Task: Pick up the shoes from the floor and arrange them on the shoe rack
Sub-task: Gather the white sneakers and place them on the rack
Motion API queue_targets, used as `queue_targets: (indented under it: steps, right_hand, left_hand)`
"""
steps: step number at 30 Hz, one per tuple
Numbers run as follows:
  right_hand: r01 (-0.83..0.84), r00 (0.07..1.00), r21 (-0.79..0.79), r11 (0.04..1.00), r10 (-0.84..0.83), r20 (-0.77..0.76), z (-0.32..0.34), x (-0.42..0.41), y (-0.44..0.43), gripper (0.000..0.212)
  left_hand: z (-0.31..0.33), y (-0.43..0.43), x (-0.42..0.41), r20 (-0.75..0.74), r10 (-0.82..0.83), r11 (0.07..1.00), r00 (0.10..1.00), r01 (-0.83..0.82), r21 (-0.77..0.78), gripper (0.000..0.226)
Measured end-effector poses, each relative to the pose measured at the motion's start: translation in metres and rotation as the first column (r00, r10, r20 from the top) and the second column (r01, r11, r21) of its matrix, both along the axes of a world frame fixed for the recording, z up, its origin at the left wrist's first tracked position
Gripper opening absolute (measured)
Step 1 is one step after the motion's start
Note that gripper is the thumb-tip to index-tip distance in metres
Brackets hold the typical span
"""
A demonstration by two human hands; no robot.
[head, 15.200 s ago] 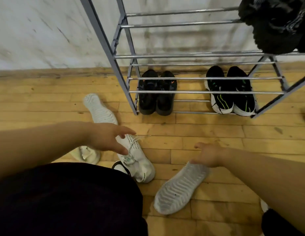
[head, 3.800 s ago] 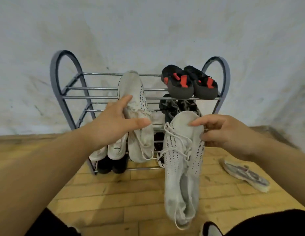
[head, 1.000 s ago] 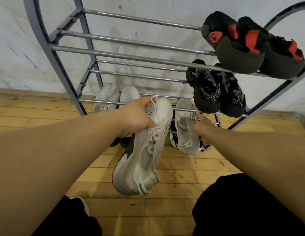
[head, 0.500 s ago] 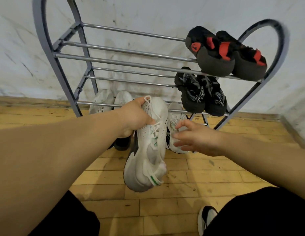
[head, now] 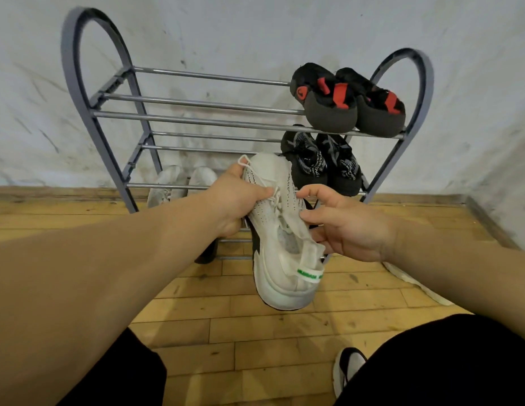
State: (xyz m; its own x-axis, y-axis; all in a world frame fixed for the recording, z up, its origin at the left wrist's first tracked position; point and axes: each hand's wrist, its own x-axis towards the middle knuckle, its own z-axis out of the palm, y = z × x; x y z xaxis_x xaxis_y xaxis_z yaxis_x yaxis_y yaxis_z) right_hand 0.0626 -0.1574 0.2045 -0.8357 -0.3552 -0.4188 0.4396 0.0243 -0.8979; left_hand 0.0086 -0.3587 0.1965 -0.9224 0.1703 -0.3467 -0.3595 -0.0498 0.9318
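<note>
At frame centre the left hand [head: 240, 200] grips the white sneaker [head: 281, 244] by its laced front and the right hand [head: 350, 227] pinches its floppy collar, so it could twist loose against the shoe rack [head: 196, 122] bars.

Bottom-tier dark shoe [head: 205, 257] mostly behind left forearm [head: 138, 247], pale sole [head: 418, 284] on floor partly behind right forearm [head: 448, 259]
</note>
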Motion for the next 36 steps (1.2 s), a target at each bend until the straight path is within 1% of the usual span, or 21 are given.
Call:
queue_targets:
  steps: [5, 8, 11, 15, 17, 19, 20, 22, 24, 28, 30, 32, 34, 36]
  right_hand:
    - [-0.035, 0.996, 0.059, 0.998, 0.039, -0.076, -0.004, -0.003, 0.003, 0.043]
    - [-0.056, 0.995, 0.079, 0.995, 0.062, -0.073, -0.005, -0.005, 0.004, 0.047]
    - [-0.05, 0.996, 0.113, 0.992, 0.057, -0.061, -0.01, -0.008, 0.003, 0.049]
    - [-0.016, 0.998, 0.158, 0.987, 0.027, -0.064, -0.01, -0.01, 0.0, 0.047]
    - [0.024, 0.998, 0.149, 0.989, -0.015, -0.062, -0.006, -0.011, -0.002, 0.046]
    - [0.081, 0.995, 0.132, 0.988, -0.073, -0.068, -0.004, -0.011, -0.004, 0.044]
    - [0.105, 0.993, 0.128, 0.986, -0.096, -0.074, -0.003, -0.012, -0.005, 0.044]
    - [0.128, 0.989, 0.136, 0.982, -0.117, -0.087, -0.002, -0.013, -0.008, 0.043]
    - [0.132, 0.988, 0.134, 0.982, -0.12, -0.092, -0.001, -0.015, -0.012, 0.043]
    - [0.107, 0.991, 0.075, 0.991, -0.1, -0.091, 0.003, -0.016, -0.024, 0.042]
    - [0.081, 0.99, 0.093, 0.992, -0.069, -0.126, 0.006, -0.017, -0.027, 0.04]
    - [0.056, 0.986, 0.137, 0.989, -0.033, -0.166, 0.009, -0.019, -0.026, 0.036]
    - [0.054, 0.979, 0.211, 0.976, -0.01, -0.203, 0.008, -0.019, -0.019, 0.029]
    - [0.056, 0.979, 0.321, 0.945, 0.012, -0.206, 0.004, -0.017, -0.009, 0.021]
  left_hand:
    - [0.006, -0.007, 0.006, -0.008, -0.076, 0.997, 0.997, 0.076, 0.024, 0.063]
    - [0.01, -0.014, 0.012, 0.052, -0.158, 0.987, 0.986, 0.157, 0.029, 0.061]
    - [0.012, -0.022, 0.017, 0.068, -0.209, 0.977, 0.976, 0.211, -0.021, 0.063]
    - [0.018, -0.033, 0.03, 0.072, -0.286, 0.948, 0.956, 0.293, -0.125, 0.074]
    - [0.022, -0.037, 0.041, 0.091, -0.363, 0.91, 0.927, 0.374, -0.18, 0.085]
    - [0.024, -0.04, 0.054, 0.084, -0.44, 0.865, 0.894, 0.448, -0.226, 0.1]
    - [0.024, -0.041, 0.059, 0.07, -0.466, 0.848, 0.882, 0.468, -0.251, 0.102]
    - [0.023, -0.044, 0.065, 0.028, -0.487, 0.832, 0.873, 0.474, -0.289, 0.096]
    - [0.022, -0.047, 0.068, 0.005, -0.476, 0.842, 0.88, 0.458, -0.284, 0.093]
    - [0.02, -0.049, 0.073, -0.06, -0.431, 0.876, 0.9, 0.402, -0.265, 0.093]
    - [0.022, -0.052, 0.072, -0.091, -0.428, 0.873, 0.899, 0.386, -0.298, 0.093]
    - [0.026, -0.061, 0.066, -0.053, -0.442, 0.864, 0.896, 0.408, -0.295, 0.091]
    - [0.03, -0.073, 0.061, 0.03, -0.486, 0.837, 0.873, 0.475, -0.271, 0.087]
    - [0.032, -0.087, 0.057, 0.137, -0.572, 0.766, 0.809, 0.586, -0.264, 0.083]
